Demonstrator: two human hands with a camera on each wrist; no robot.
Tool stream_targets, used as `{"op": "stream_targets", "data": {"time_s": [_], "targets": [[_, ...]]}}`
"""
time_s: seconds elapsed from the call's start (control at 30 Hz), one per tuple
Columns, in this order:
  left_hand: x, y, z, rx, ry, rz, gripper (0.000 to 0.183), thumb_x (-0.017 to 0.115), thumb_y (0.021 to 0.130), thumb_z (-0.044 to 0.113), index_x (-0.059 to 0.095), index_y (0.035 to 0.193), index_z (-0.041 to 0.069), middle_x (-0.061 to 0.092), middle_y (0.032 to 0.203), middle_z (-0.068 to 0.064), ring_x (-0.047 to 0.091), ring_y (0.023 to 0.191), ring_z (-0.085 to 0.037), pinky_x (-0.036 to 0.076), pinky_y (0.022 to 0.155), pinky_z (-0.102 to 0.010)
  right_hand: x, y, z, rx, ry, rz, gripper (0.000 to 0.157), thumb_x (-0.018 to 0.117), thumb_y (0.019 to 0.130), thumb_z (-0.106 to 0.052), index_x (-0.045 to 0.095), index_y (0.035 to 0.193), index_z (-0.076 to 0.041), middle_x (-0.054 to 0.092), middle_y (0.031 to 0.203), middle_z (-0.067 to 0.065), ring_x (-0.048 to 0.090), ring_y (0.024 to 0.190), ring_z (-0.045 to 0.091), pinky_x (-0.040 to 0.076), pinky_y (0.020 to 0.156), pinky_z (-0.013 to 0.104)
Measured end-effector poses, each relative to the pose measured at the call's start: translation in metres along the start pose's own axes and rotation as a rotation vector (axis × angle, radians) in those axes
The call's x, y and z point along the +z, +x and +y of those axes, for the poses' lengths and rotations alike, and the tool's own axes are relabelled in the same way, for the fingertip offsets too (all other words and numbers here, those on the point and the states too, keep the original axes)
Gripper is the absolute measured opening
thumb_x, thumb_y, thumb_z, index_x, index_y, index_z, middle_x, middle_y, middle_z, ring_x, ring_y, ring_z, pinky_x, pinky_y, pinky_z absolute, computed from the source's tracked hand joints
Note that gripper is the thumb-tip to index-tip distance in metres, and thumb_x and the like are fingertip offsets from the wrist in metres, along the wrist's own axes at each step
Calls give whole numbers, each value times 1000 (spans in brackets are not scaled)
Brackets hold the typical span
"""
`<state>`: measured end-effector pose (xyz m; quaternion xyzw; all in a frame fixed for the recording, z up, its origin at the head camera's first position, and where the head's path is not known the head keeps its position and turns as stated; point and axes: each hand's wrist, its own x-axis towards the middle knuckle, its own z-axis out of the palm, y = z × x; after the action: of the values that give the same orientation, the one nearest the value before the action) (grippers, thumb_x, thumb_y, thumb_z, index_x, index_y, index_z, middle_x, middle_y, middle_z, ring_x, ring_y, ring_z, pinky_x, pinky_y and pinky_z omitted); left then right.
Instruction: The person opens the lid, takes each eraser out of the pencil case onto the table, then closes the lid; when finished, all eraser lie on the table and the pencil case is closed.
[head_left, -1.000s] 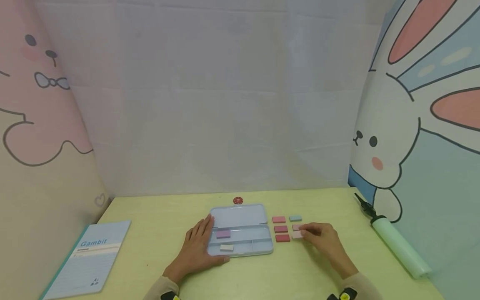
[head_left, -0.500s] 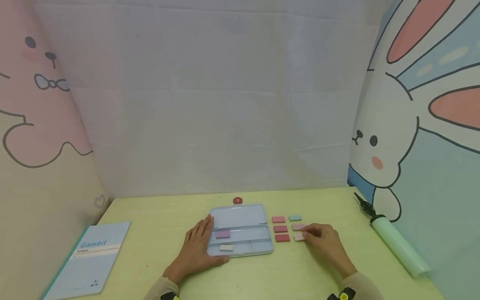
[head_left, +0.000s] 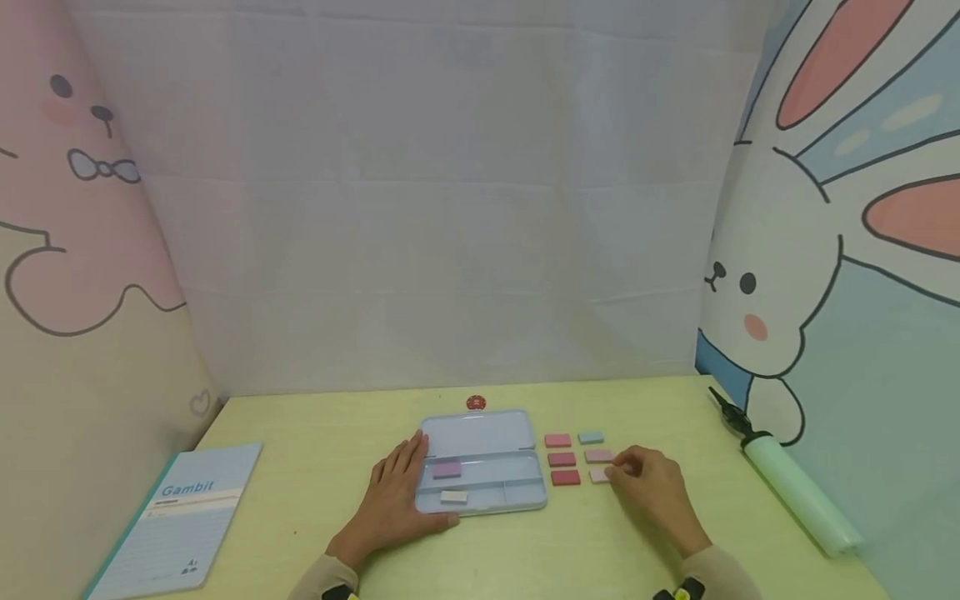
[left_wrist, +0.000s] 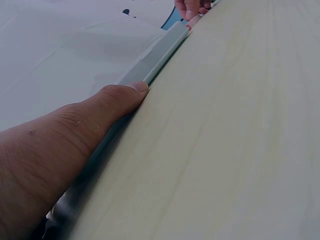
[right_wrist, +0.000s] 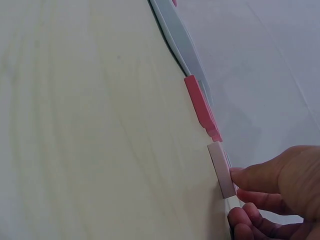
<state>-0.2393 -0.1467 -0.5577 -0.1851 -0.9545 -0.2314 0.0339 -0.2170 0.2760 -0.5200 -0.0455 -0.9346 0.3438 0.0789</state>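
Note:
A pale blue pencil case (head_left: 480, 505) lies with its lid folded back. In its tray are a purple block (head_left: 447, 470) and a white block (head_left: 453, 497). My left hand (head_left: 397, 496) rests on the case's left side with long, straight fingers; its thumb (left_wrist: 122, 97) presses along the front edge. To the right of the case, my right hand (head_left: 654, 486) pinches the right end of a pale pink block (right_wrist: 221, 170) between thumb and curled index finger. Just behind that lies another light pink block (head_left: 597, 456).
Three darker pink blocks, the nearest one red-pink (head_left: 565, 477), form a column beside the case. A light blue block (head_left: 591, 437) sits behind the pinched one. A red chip (head_left: 476, 402) lies behind the lid. A notebook (head_left: 180, 517) is at left, a green pump (head_left: 802, 496) at right.
My right hand has shifted slightly right, and both pale pink blocks have slid a little right, away from the darker column. The left hand and the case stay put.

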Motion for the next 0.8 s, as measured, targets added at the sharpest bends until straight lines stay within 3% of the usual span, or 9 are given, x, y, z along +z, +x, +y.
{"op": "stream_targets", "data": {"time_s": [0.27,0.47,0.67,0.8], "targets": [[2,1,-2,5,22,9,137,74,74,86,20,173,8,21,182,-10,25,165,-40,26,127,-67,2,-1,2,-16,7,15,17,80,93,-19,78,100,-4,68,82,2,54,77,14,41,67,27],[2,0,-2,1,20,12,137,75,74,86,20,173,9,21,182,-10,25,165,-40,26,127,-67,4,-2,-1,-35,27,51,13,79,93,-17,78,102,-8,68,89,4,55,83,15,43,73,27],[2,-1,-1,-1,5,6,137,75,74,85,19,173,8,20,182,-10,24,166,-41,24,128,-67,9,-4,-11,-150,74,133,13,84,92,-17,78,102,-10,71,91,4,60,82,10,51,74,22],[1,-1,-1,5,9,8,137,76,74,85,20,172,7,21,182,-11,25,165,-41,25,128,-67,11,-5,-25,-193,142,121,14,83,94,-18,78,104,-9,77,97,5,67,84,8,55,75,20]]}}
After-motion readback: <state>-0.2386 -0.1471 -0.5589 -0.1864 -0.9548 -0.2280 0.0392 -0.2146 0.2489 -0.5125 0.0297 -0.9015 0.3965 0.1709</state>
